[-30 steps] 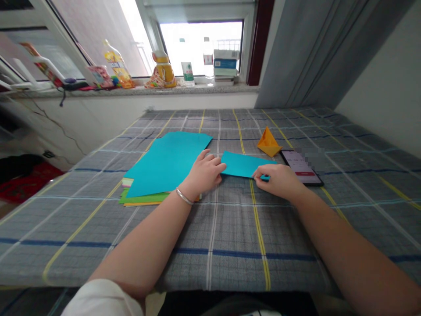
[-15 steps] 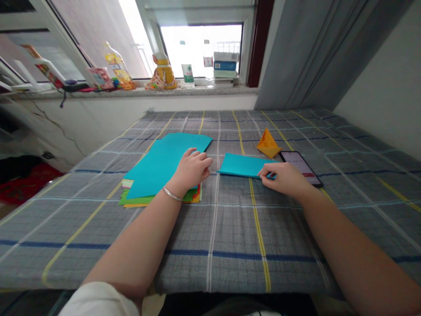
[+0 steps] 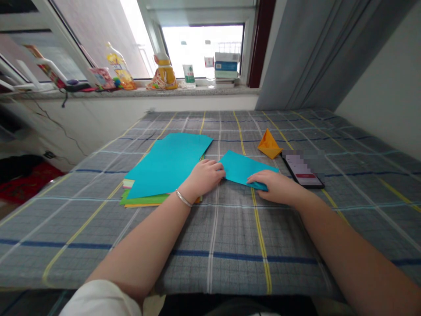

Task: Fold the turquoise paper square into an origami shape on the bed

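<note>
A small folded teal paper (image 3: 245,169) lies on the checked cloth (image 3: 230,228) between my hands. My left hand (image 3: 204,177), with a silver bracelet on its wrist, has curled fingers whose tips press the paper's left corner. My right hand (image 3: 274,185) lies flat on the paper's near right edge, fingers stretched out and pressing down. To the left sits a stack of coloured sheets (image 3: 164,169) with a teal sheet on top; my left wrist rests by its near right corner.
An orange folded paper shape (image 3: 269,144) sits beyond the teal paper. A phone (image 3: 303,170) with its screen lit lies just right of my right hand. The windowsill (image 3: 148,90) at the back holds bottles, boxes and toys. A grey curtain (image 3: 315,52) hangs at the right.
The teal paper has turned and shifted nearer to me. My left hand moved back from the stack to its left corner. My right hand went from pinching the edge to lying flat on it.
</note>
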Available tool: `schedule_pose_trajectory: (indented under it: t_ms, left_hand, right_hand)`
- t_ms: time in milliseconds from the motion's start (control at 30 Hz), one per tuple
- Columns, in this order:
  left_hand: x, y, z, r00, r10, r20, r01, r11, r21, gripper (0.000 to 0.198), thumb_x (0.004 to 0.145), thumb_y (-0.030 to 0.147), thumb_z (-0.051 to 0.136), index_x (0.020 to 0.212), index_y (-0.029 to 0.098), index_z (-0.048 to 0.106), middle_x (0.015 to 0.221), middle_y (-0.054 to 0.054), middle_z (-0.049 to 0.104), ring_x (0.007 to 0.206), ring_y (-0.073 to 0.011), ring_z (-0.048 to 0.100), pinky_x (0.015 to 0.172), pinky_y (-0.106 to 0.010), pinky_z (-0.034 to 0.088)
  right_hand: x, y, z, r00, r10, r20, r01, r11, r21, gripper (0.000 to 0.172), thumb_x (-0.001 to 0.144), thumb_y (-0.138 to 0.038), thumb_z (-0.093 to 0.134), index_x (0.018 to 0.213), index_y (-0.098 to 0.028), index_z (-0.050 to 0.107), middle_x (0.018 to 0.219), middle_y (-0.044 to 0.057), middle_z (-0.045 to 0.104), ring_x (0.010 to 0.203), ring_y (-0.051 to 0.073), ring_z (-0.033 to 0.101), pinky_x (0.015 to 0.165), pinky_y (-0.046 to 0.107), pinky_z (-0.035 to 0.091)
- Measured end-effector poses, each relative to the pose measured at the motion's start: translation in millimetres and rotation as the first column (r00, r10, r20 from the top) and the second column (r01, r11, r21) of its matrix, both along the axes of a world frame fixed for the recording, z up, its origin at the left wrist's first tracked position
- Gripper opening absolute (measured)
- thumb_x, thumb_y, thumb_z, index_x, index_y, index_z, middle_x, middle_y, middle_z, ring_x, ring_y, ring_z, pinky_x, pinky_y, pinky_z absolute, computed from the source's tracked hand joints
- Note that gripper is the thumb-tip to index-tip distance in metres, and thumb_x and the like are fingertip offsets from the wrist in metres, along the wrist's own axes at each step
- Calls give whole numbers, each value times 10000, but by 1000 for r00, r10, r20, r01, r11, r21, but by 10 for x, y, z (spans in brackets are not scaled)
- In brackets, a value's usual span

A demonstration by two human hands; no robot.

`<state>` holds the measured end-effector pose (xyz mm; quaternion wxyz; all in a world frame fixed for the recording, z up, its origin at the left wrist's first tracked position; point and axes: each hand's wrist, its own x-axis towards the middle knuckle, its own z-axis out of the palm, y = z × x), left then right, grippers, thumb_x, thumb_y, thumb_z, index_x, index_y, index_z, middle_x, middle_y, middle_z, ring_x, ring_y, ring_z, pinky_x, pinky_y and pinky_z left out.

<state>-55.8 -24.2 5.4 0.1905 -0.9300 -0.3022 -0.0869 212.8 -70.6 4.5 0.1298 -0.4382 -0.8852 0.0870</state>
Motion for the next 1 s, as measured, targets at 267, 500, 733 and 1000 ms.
schedule_pose_trajectory:
  t_ms: [267, 500, 733, 1000]
  left_hand:
    - [-46, 21, -20, 992, 107, 62, -110, 993, 47, 159, 865, 188, 565, 903, 231, 714, 835, -57, 674, 838, -228, 573, 831, -402, 372]
    - [-132, 45, -114, 958, 234, 167, -247, 967, 62, 212, 831, 221, 566, 985, 230, 712, 862, -87, 704, 935, -284, 561, 917, -474, 341]
    - [-137, 120, -149, 868, 334, 368, -290, 941, -172, 324, 809, 128, 504, 1012, 261, 719, 955, -43, 739, 911, -228, 624, 866, -413, 410]
    - [41, 65, -128, 562, 448, 695, 20, 833, -553, 319, 849, 183, 504, 1112, 194, 683, 1000, -41, 725, 811, -156, 663, 755, -292, 532]
  right_hand:
    - [368, 111, -102, 977, -159, 141, 159, 987, 11, 564, 697, -108, 624, 1251, -217, 634, 1347, 120, 583, 1212, 316, 556, 1014, 463, 447]
    - [362, 185, -44, 995, -99, 23, 97, 992, 84, 446, 730, -19, 535, 1108, -199, 688, 1283, 115, 626, 1195, 274, 569, 1017, 464, 444]
    - [226, 124, 91, 977, 167, -131, -159, 985, 69, 203, 762, -85, 626, 810, -253, 729, 1029, 24, 735, 1030, 207, 651, 981, 410, 457]
    - [32, 50, 84, 981, 61, -183, -28, 984, 175, 218, 856, -125, 495, 995, -190, 650, 1029, 82, 680, 1002, 211, 609, 900, 368, 480]
